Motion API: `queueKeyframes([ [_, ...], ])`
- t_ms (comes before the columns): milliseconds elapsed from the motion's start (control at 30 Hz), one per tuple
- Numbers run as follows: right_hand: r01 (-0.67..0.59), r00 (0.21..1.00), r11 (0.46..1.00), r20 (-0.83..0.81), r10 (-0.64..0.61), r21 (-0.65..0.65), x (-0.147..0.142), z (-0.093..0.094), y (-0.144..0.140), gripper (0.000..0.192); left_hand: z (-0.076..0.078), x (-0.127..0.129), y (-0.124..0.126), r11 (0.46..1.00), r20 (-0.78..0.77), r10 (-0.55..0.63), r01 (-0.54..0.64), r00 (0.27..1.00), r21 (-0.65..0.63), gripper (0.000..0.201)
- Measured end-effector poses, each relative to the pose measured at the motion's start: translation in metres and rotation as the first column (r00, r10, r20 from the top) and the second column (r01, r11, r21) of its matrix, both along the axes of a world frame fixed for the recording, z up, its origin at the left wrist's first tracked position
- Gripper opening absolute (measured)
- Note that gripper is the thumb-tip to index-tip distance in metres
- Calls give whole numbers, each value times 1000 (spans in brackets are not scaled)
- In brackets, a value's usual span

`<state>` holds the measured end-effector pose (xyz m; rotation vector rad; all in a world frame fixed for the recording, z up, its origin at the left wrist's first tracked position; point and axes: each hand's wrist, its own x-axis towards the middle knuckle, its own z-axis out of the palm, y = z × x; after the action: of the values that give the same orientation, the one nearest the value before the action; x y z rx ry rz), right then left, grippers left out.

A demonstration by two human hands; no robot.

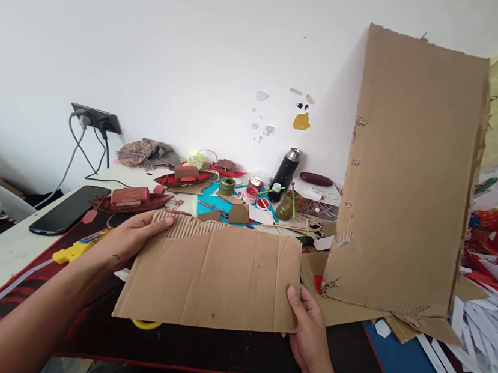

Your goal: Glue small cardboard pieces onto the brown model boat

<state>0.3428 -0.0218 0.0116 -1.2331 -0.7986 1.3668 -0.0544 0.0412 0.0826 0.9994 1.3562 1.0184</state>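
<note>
Between my two hands is a flat piece of brown cardboard [228,281], held above a black and red desk mat [337,355]. Its upper left edge is torn, showing bare corrugation. My left hand [136,236] grips the upper left corner, thumb on the front face. At the lower right edge, my right hand [305,317] is closed on it the same way, with its fingers mostly behind. Part of a yellow ring-shaped handle [147,324] shows under the cardboard's lower edge.
A tall cardboard sheet [409,170] stands upright at right, beside white paper strips [484,342]. Behind are model boats [134,196], paint jars [227,186] and a black thermos [284,173]. A phone [68,211] and yellow glue gun [80,247] lie at left.
</note>
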Motion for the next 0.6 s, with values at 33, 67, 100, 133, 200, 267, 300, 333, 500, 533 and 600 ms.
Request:
queueKeyframes([
  [33, -1, 1000, 1000, 5, 1, 3, 1, -1, 0, 59, 0, 1, 0, 1000, -3, 3, -3, 1000, 6, 76],
  [67, 1, 1000, 1000, 8, -1, 2, 1, -2, 0, 59, 0, 1, 1, 1000, -4, 2, -2, 1000, 14, 76],
  [100, 5, 1000, 1000, 10, -5, -2, 1, -3, -1, 60, 0, 1, 1, 1000, -6, 1, -1, 1000, 25, 77],
  [133, 9, 1000, 1000, 11, -9, -6, 1, -3, -1, 62, 0, 1, 1, 999, -8, 0, 0, 1000, 38, 77],
  [200, 21, 1000, 1000, 12, -20, -15, -1, -3, -1, 64, -1, 0, 1, 998, -18, -4, 5, 1000, 64, 76],
  [267, 34, 999, 999, 10, -34, -18, -2, -2, -2, 66, -2, -2, 2, 996, -29, -8, 10, 1000, 86, 75],
  [300, 40, 999, 999, 6, -40, -18, -3, -2, -2, 66, -3, -2, 1, 996, -34, -9, 12, 999, 92, 74],
  [333, 45, 999, 999, 1, -45, -15, -3, -2, -2, 66, -4, -2, 1, 995, -38, -8, 12, 999, 94, 73],
  [500, 59, 998, 998, -28, -59, -1, -4, -5, -1, 65, -6, -1, -1, 996, -46, 12, -8, 999, 90, 74],
  [533, 58, 998, 998, -29, -58, -9, -4, -5, -1, 66, -6, 0, -1, 996, -43, 12, -8, 999, 91, 76],
  [600, 56, 998, 998, -27, -57, -16, -3, -7, -1, 67, -4, 0, -1, 996, -40, 10, -6, 999, 92, 79],
])
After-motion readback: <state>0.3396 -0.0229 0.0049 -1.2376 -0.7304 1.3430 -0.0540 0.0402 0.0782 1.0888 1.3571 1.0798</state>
